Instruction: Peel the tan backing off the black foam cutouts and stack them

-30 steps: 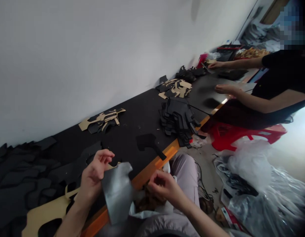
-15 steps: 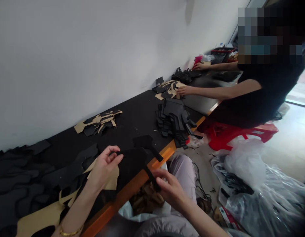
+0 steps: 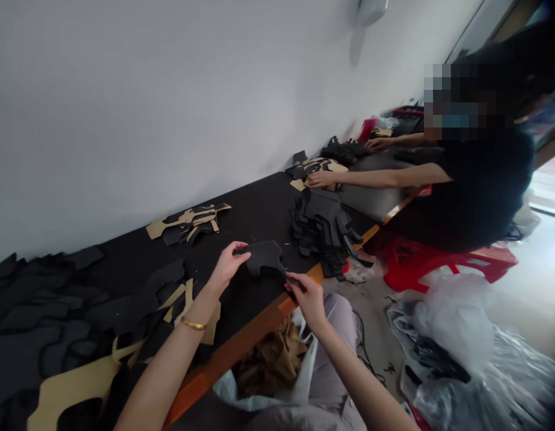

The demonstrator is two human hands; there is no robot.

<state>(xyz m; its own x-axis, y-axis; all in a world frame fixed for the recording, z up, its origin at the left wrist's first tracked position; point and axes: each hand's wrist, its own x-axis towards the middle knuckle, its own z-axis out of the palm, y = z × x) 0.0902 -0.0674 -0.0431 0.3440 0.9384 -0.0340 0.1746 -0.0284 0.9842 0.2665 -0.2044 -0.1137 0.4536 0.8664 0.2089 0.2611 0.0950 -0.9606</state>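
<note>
A black cut piece (image 3: 264, 257) is held between my two hands above the black table (image 3: 254, 209). My left hand (image 3: 230, 263) pinches its wide left end. The narrow right end is between the fingers and thumb of my right hand (image 3: 306, 292), near the table's orange front edge. Beyond them to the right lies a stack of similar black pieces (image 3: 324, 221). To the left of my left hand, more black pieces (image 3: 30, 329) and a tan piece (image 3: 79, 383) are spread over the table.
Tan and black scraps (image 3: 187, 221) lie near the wall. A person in black (image 3: 479, 179) works at the right, one hand at another scrap pile (image 3: 322, 166). An open bag of brown scraps (image 3: 272, 359) sits below the edge; a red stool (image 3: 443, 260) and plastic bags (image 3: 461, 323) are right.
Both my hands have moved up and away from me, and the black piece is now stretched between them over the table. My left fingers have closed on its end. The view has shifted slightly.
</note>
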